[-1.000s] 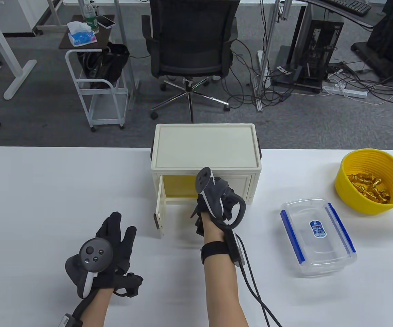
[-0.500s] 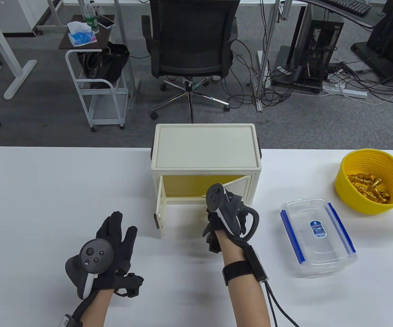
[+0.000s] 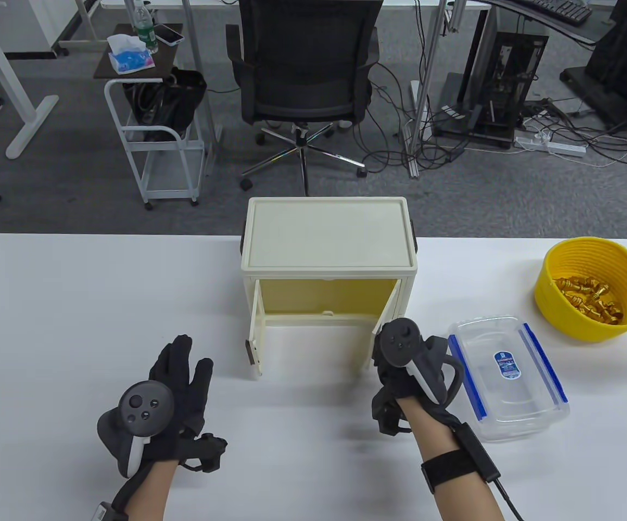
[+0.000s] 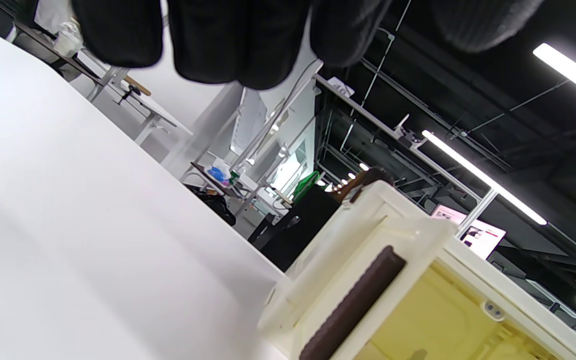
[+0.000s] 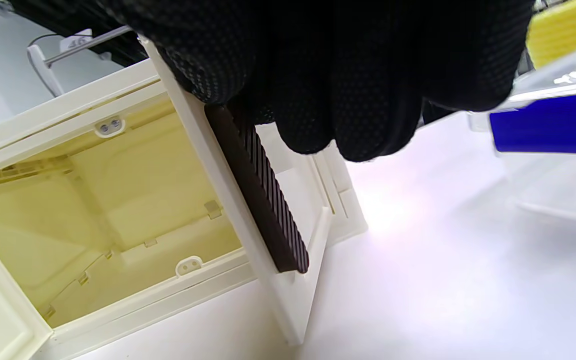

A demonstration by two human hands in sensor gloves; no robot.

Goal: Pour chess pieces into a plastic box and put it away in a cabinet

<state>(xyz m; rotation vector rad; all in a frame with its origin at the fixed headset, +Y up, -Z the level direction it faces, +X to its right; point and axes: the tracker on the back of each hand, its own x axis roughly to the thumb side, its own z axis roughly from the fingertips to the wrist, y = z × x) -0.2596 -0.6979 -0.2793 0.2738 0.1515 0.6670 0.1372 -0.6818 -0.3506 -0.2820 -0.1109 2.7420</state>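
The cream cabinet (image 3: 328,233) stands mid-table with both doors swung open and a bare yellow inside (image 5: 118,200). My right hand (image 3: 394,374) grips the right door (image 3: 386,320) at its brown ribbed handle (image 5: 263,190); my fingers (image 5: 348,75) curl over the handle's top. My left hand (image 3: 177,374) rests flat on the table, fingers spread, in front of the left door (image 3: 256,336), whose handle (image 4: 353,305) shows in the left wrist view. The clear plastic box (image 3: 508,380) with blue clips lies to the right of my right hand. The yellow basket (image 3: 595,287) holds gold chess pieces (image 3: 587,298).
The white table (image 3: 74,304) ends just behind the cabinet. An office chair (image 3: 305,70) and a small trolley (image 3: 156,135) stand on the floor beyond. The plastic box sits close beside the open right door.
My right hand has pulled the right door from shut to fully open, moving right and toward me. The left hand has shifted slightly toward me.
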